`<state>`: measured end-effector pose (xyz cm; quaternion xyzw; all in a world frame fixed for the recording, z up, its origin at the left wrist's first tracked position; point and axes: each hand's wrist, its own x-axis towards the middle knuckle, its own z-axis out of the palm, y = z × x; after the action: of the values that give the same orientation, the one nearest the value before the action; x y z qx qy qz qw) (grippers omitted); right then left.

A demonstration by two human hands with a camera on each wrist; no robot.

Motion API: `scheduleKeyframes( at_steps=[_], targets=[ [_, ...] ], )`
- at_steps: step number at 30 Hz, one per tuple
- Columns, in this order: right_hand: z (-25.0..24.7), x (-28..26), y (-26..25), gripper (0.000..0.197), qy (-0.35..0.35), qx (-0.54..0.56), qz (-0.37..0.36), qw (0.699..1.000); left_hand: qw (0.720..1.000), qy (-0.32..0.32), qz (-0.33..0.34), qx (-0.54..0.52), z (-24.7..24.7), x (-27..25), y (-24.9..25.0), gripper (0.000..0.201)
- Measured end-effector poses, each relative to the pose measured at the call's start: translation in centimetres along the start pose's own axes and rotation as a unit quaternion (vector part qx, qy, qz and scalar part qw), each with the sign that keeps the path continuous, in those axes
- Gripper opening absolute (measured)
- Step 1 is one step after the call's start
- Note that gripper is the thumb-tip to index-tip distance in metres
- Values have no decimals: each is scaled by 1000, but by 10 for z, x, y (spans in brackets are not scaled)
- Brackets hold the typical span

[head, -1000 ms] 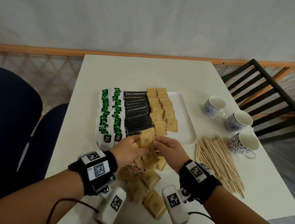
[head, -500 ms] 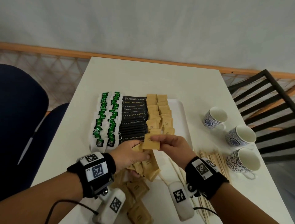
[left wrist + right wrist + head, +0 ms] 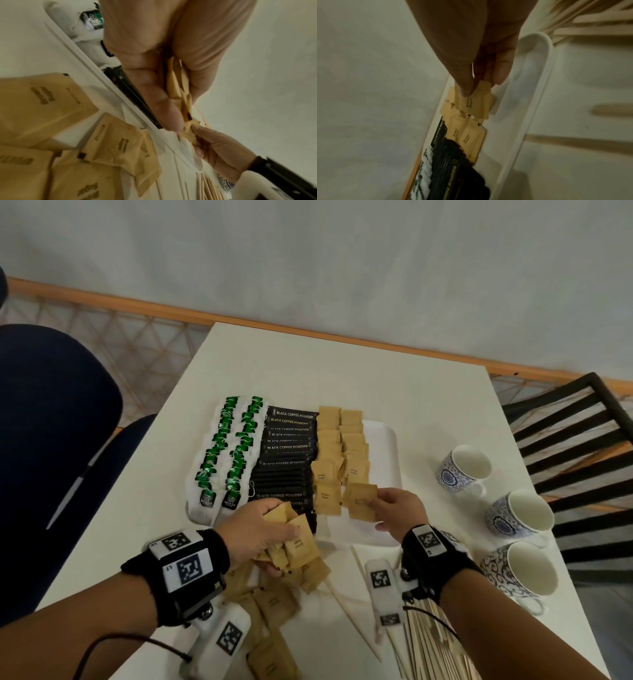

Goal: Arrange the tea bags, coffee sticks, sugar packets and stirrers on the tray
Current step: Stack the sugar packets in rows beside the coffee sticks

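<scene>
A white tray (image 3: 385,440) holds two rows of green tea bags (image 3: 236,446), a stack of black coffee sticks (image 3: 286,453) and two columns of brown sugar packets (image 3: 342,446). My right hand (image 3: 394,508) pinches one sugar packet (image 3: 359,501) low over the near end of the right column; the right wrist view shows thumb and fingers on that packet (image 3: 474,102). My left hand (image 3: 260,532) grips a bunch of sugar packets (image 3: 298,542) at the tray's near edge, seen edge-on as held packets (image 3: 178,86) in the left wrist view. Wooden stirrers (image 3: 431,642) lie on the table at near right.
Loose sugar packets (image 3: 270,611) lie on the white table (image 3: 342,371) below my left hand. Three patterned cups (image 3: 462,467) stand at the right. A black slatted chair (image 3: 575,440) is beyond them, a dark blue chair (image 3: 51,422) at the left.
My right hand has carried one sugar packet away from my left hand's bunch, rightward and forward over the tray's right column. The head view has shifted left and tilted.
</scene>
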<state>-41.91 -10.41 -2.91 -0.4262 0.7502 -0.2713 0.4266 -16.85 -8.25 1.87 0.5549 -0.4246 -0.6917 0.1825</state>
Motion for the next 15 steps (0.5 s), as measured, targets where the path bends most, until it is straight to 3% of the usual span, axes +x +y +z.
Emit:
scheduleKeyframes(
  at_steps=[6,11,15],
  targets=[
    [8,10,2,37,0,-33,40,999,1000,18,-3,-15,10,1,-4,21],
    [12,15,8,80,-8,-108,21,994,1000,14,-7,-16,10,3,-5,20],
    [17,19,6,71,-12,-122,26,992,1000,7,-5,-8,7,9,-1,22]
  ],
)
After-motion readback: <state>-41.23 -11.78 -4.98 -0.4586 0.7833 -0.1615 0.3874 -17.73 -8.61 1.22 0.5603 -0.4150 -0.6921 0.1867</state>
